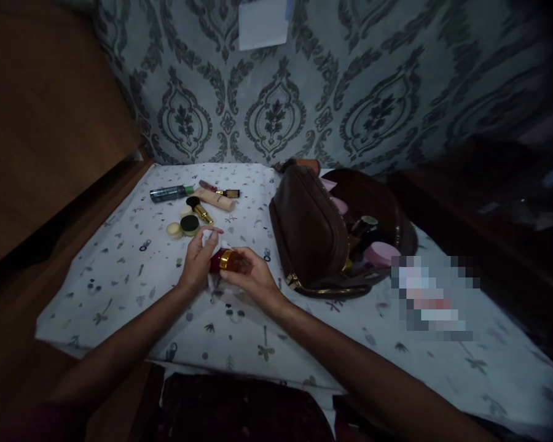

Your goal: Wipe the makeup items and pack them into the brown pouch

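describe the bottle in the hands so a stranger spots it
On the white patterned cloth, find the big brown bag. To its left, the left hand and right hand hold a bottle between them. Its dark red body with a gold band sets it apart from the dark-lidded jar beyond.

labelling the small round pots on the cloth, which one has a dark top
The pot nearest the left hand, whose top is dark greenish; the small pot just left of it has a pale yellowish top.
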Demonstrator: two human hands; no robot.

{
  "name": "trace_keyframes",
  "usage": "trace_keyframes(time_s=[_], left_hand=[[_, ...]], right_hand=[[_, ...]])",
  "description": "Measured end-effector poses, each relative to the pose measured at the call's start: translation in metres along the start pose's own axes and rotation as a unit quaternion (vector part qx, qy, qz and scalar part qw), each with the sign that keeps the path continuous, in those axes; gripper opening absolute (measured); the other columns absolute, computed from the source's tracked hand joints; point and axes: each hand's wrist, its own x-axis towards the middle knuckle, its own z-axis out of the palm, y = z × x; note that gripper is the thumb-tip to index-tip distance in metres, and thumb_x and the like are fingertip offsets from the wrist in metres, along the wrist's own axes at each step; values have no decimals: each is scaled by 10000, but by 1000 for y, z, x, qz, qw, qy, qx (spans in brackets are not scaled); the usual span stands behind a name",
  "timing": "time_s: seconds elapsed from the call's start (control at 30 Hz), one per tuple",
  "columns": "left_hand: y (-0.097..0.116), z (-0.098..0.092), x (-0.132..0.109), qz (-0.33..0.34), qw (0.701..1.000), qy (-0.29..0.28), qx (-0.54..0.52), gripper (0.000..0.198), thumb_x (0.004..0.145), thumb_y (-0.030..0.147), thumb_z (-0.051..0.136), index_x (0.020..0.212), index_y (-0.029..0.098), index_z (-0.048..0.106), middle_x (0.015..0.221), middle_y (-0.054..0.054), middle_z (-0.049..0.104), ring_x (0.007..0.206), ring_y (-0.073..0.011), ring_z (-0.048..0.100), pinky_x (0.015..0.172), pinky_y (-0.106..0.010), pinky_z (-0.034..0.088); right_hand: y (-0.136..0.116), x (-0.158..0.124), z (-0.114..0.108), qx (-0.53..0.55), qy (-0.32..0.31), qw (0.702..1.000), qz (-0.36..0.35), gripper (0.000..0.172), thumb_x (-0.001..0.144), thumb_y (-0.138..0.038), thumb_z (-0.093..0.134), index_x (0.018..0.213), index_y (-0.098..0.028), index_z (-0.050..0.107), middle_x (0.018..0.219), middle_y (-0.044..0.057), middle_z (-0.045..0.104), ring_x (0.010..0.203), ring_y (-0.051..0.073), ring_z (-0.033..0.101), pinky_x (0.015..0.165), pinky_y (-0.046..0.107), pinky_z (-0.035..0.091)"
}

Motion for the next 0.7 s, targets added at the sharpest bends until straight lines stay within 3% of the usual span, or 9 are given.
trace_keyframes(time_s=[0.1, 0.2, 0.27, 0.37, 0.5, 0.7], left_hand=[[4, -2, -3, 8, 998, -61, 25, 380, 929, 533, 511, 1080, 199, 612, 971, -47, 656, 874, -195, 613, 817, -299, 486], [7, -5, -7, 103, 973, -153, 137, 409, 960, 458, 470, 1251, 187, 566, 1246, -107, 617, 1178, -249, 561, 1049, -387, 411], [6, -7, -8, 174, 945, -186, 207, 466, 942, 413, 500, 1348, 184, 494, 1363, -134, 543, 1290, -273, 492, 1108, -428, 369], [1, -10, -8, 213, 917, -177, 286, 538, 905, 408, 542, 1386, 187, 448, 1301, -139, 564, 1217, -289, 545, 1049, -446, 435], [-4, -19, -7, 212, 906, -144, 336, 508, 863, 495, 559, 1256, 176, 524, 1126, -108, 630, 1038, -282, 624, 909, -399, 511], [-5, -26, -11, 161, 932, -132, 296, 464, 877, 521, 518, 1192, 181, 539, 1075, -84, 638, 931, -250, 636, 805, -344, 511]], right_hand=[[-5, 0, -1, 116, 23, 993, 27, 475, 560, -316, 893, 943, -199, 637, 958, 1, 704, 812, 146, 671, 760, 281, 560], [-9, 2, -5, 200, 40, 978, 52, 466, 562, -386, 894, 891, -202, 619, 853, -12, 709, 737, 132, 665, 697, 267, 572], [-10, 3, -7, 205, 36, 976, 59, 464, 586, -448, 870, 887, -189, 631, 811, -4, 708, 690, 124, 657, 652, 257, 568], [-8, 4, -8, 197, -1, 977, 85, 516, 608, -537, 840, 913, -171, 641, 744, -3, 699, 624, 126, 644, 594, 259, 553], [-5, 3, -8, 133, -60, 985, 97, 636, 598, -723, 763, 877, -172, 610, 617, -21, 656, 528, 128, 621, 489, 229, 475], [-9, 0, -7, 73, -92, 992, 52, 681, 570, -785, 731, 862, -210, 514, 656, -44, 639, 529, 120, 621, 471, 210, 416]])
